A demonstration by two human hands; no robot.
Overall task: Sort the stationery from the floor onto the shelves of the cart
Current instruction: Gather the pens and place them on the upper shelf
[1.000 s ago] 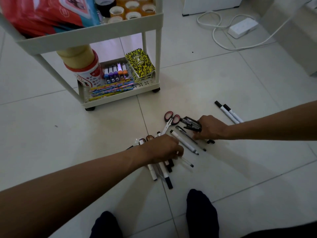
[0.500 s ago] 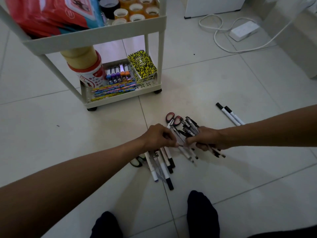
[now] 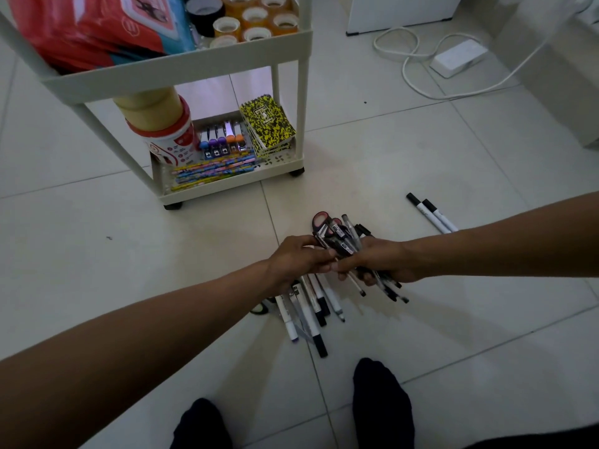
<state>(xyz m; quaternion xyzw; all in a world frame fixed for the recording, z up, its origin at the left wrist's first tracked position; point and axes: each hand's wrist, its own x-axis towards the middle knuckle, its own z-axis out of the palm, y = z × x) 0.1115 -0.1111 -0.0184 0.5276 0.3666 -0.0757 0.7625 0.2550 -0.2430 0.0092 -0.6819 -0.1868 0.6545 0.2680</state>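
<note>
My right hand (image 3: 384,259) grips a bundle of pens (image 3: 345,239), and my left hand (image 3: 299,259) pinches it from the other side. More markers (image 3: 312,307) lie on the floor (image 3: 97,254) beneath, near the cart (image 3: 227,184).

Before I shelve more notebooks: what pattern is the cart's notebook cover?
Yellow-and-black speckled notebook, head view.

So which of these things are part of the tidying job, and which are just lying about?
Part of the job:
- bundle of pens held in the right hand
- left hand at the bundle
- markers on the floor
- two markers apart
- cart

Just lying about:
- power strip
- white cable
</note>
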